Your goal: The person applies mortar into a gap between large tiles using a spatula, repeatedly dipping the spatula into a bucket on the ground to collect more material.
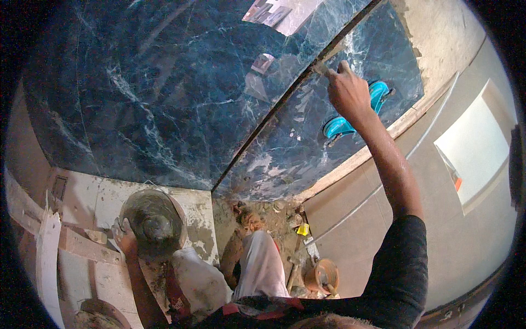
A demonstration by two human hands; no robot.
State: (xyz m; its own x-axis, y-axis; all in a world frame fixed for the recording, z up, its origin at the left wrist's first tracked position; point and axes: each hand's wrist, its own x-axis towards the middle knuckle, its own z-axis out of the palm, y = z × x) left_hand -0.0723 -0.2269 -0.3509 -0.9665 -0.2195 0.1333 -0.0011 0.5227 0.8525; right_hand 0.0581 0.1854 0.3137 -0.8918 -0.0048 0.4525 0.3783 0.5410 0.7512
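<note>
My right hand [349,90] is closed at the gap [290,94] between two dark blue marble-patterned slabs. A small greyish end of something shows at its fingertips, too little to name. Beneath that forearm, a bright blue two-cup suction lifter [339,127] sits on the narrower slab [383,49], partly hidden by the arm. At the lower left my left hand [125,237] grips the side of a round bucket [179,211], which holds wet grey mortar [155,226]. The bucket is tilted towards me, beside the larger slab [137,98].
Rubble [274,211] and a yellow scrap [302,229] lie at the foot of the slabs. An orange-brown bucket [322,276] stands right of my knee. A pale tiled wall [372,219] with a white recess [474,142] runs along the right. A pale board [47,252] stands at the left.
</note>
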